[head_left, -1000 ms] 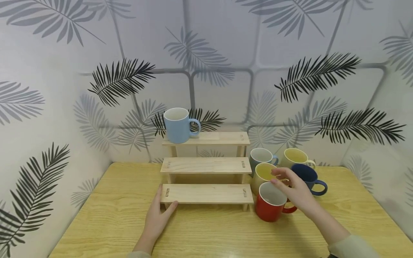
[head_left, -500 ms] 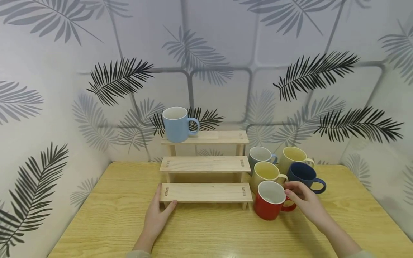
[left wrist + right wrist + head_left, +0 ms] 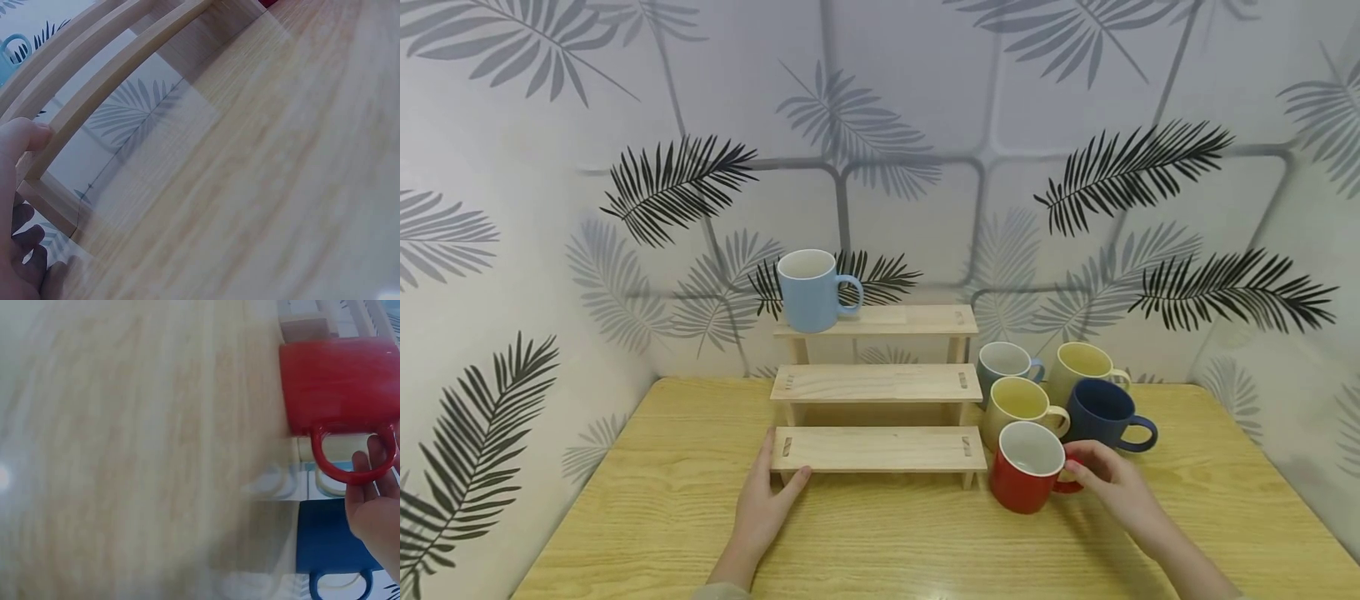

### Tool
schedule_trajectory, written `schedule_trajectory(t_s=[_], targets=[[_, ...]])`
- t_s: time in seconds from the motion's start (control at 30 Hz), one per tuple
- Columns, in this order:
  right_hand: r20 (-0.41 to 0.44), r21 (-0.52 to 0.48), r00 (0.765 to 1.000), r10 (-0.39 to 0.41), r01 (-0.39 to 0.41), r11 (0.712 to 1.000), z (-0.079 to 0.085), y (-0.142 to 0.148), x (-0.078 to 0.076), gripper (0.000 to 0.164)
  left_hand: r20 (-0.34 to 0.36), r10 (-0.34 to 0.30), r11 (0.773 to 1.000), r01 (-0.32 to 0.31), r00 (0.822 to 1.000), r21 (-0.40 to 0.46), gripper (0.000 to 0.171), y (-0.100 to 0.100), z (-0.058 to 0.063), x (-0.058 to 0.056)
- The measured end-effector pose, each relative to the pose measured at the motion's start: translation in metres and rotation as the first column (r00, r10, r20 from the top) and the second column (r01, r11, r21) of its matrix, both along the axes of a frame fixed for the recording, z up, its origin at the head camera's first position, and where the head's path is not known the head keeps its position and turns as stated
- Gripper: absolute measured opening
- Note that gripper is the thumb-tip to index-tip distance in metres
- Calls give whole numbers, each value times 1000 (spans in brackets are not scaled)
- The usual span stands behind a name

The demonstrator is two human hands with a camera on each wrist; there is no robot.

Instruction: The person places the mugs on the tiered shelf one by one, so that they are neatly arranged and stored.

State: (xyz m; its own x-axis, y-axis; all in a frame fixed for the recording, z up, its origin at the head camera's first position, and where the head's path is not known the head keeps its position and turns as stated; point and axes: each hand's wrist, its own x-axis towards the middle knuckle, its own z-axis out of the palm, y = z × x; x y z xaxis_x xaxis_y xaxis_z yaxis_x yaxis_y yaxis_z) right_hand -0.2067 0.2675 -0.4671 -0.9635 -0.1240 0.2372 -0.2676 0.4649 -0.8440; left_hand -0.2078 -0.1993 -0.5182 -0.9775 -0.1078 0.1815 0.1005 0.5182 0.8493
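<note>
My left hand (image 3: 762, 507) holds the left end of a three-step wooden display rack (image 3: 880, 448); in the left wrist view the thumb (image 3: 30, 134) lies against the front of the step. On the right, my right hand (image 3: 1116, 492) grips the handle of a red mug (image 3: 1022, 482), which stands upright on the table just right of the rack. Close up, the fingers reach behind and around the red handle (image 3: 340, 475). A light blue mug (image 3: 810, 292) sits on the left of the rack's top step, handle to the right.
Behind the red mug stand a yellow mug (image 3: 1007, 421), a grey-blue mug (image 3: 996, 387), a cream-yellow mug (image 3: 1060, 383) and a dark blue mug (image 3: 1093, 421), close together. The wooden table (image 3: 880, 542) meets a leaf-patterned wall (image 3: 910, 225) at the back.
My right hand has come down from above the red mug's rim to its handle and taken hold of it. The left hand stays on the rack.
</note>
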Motion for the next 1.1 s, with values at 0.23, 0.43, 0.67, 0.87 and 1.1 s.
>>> schedule_trajectory(t_s=[0.23,0.43,0.67,0.87,1.1], targets=[[-33,-68,999,24,-26,997,-10,3,0,21,5,1,1000,-1,1000,-11,92,0,-1,0],[30,-151,999,16,-11,989,-16,3,0,23,5,-1,1000,1,1000,-15,92,0,-1,-1],[29,-226,1000,1,6,974,-20,-1,-1,23,7,3,1000,-3,1000,-11,92,0,-1,0],[55,-380,998,19,3,925,-21,-5,0,24,9,2,1000,-2,1000,-13,92,0,0,0],[49,-524,999,14,14,852,-25,-12,1,9,-5,1,1000,-1,1000,-13,92,1,1,0]])
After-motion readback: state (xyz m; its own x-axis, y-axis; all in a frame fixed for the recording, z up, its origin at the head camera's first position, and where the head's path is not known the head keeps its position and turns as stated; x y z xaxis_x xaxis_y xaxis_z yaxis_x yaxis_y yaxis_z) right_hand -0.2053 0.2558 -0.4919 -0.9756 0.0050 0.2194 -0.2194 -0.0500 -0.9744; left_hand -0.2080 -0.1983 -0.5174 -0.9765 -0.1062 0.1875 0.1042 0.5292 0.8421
